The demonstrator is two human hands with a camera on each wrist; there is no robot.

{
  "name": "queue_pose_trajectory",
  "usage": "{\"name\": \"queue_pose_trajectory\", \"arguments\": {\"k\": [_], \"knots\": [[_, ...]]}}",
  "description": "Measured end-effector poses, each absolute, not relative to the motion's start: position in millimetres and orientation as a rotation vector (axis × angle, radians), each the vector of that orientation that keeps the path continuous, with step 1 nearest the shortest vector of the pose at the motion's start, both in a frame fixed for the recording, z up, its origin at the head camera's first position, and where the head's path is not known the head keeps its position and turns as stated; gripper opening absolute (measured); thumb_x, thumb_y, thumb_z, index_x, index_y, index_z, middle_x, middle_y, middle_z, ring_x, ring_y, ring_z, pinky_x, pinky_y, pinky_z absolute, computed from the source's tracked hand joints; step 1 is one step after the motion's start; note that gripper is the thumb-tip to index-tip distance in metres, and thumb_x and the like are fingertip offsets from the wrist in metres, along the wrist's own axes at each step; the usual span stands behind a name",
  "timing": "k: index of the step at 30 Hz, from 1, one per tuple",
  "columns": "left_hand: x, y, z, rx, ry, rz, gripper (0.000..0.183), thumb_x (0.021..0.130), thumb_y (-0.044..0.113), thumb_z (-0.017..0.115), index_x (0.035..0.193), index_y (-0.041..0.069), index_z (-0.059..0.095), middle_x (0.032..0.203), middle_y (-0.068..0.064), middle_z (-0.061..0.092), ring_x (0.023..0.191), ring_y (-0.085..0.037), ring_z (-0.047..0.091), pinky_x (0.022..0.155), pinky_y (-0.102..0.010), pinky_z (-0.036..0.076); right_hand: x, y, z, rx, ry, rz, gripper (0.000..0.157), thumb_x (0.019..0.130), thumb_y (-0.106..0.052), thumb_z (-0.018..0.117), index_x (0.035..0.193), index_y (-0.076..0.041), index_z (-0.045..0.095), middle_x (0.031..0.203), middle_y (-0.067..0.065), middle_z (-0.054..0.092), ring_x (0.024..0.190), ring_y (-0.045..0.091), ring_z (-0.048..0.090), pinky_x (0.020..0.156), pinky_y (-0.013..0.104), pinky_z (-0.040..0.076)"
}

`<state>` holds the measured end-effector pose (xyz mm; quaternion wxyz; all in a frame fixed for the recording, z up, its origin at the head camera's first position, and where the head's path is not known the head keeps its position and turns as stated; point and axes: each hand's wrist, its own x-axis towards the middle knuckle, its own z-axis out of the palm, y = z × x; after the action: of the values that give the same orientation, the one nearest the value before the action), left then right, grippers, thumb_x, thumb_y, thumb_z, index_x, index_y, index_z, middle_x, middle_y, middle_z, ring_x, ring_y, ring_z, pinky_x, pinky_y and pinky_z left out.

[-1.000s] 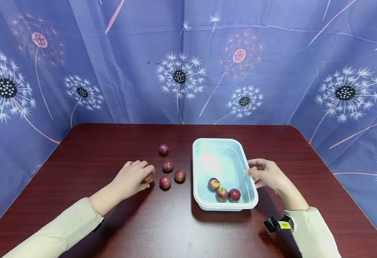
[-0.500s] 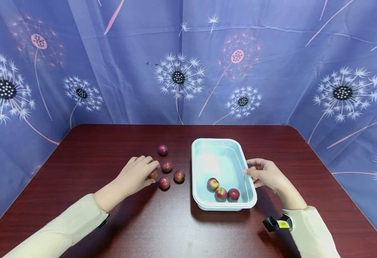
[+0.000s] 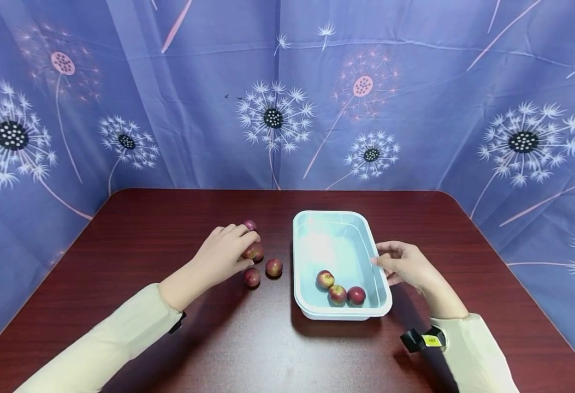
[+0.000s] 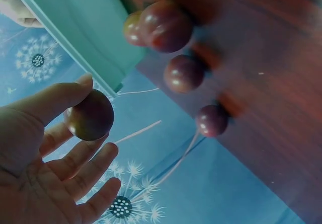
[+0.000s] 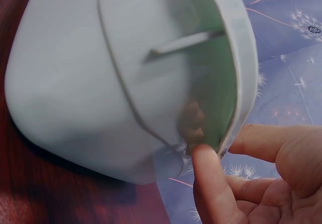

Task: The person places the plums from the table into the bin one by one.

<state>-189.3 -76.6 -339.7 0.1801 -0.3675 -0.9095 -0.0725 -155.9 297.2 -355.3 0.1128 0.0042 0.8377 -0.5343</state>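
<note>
The left hand (image 3: 223, 254) is pinching one round fruit (image 4: 93, 116) between thumb and fingers, the remaining fingers bending loosely and the palm staying uncovered. That fruit is sitting to the left of the pale blue tub (image 3: 343, 313), with a loose fruit (image 3: 274, 267) lying between them, a little closer to the person. The tub's long side is running away from the person across the table (image 3: 248, 349), and the right hand (image 3: 407, 265) is gripping its right edge, fingers partly curling. So the left hand is the nearer one to the loose fruits.

From above, three fruits (image 3: 337, 295) are showing inside the tub, at its near end; neither wrist view is revealing them clearly. The left wrist view, though, is separating the held fruit from four others, which from above are partly overlapping. How high it is hanging, I can't tell.
</note>
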Motion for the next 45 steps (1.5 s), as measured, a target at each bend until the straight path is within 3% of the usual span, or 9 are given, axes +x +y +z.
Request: {"name": "queue_pose_trajectory", "arguments": {"k": [22,45], "knots": [[-203.4,-30.3,-319.9,-1.061,-2.611,-0.26,0.041,0.076,0.023,0.079,0.112,0.015,0.061,0.102,-0.003,0.061,0.093,-0.024,0.059,0.081,-0.042,0.047,-157.4,298.5,-358.9,0.023,2.456,-1.56,0.055,0.089,-0.011,0.063,0.131,0.016,0.041,0.08,0.001,0.062,0.062,0.01,0.061,0.058,0.032,0.056],[-211.6,15.0,-318.5,-1.174,-2.645,-0.24,0.041,0.08,0.025,0.076,0.116,0.012,0.06,0.105,-0.007,0.061,0.095,-0.025,0.058,0.08,-0.041,0.048,-158.3,298.3,-357.5,0.027,2.456,-1.563,0.055,0.088,-0.011,0.063,0.131,0.016,0.041,0.081,0.002,0.063,0.062,0.01,0.06,0.058,0.031,0.056]]}}
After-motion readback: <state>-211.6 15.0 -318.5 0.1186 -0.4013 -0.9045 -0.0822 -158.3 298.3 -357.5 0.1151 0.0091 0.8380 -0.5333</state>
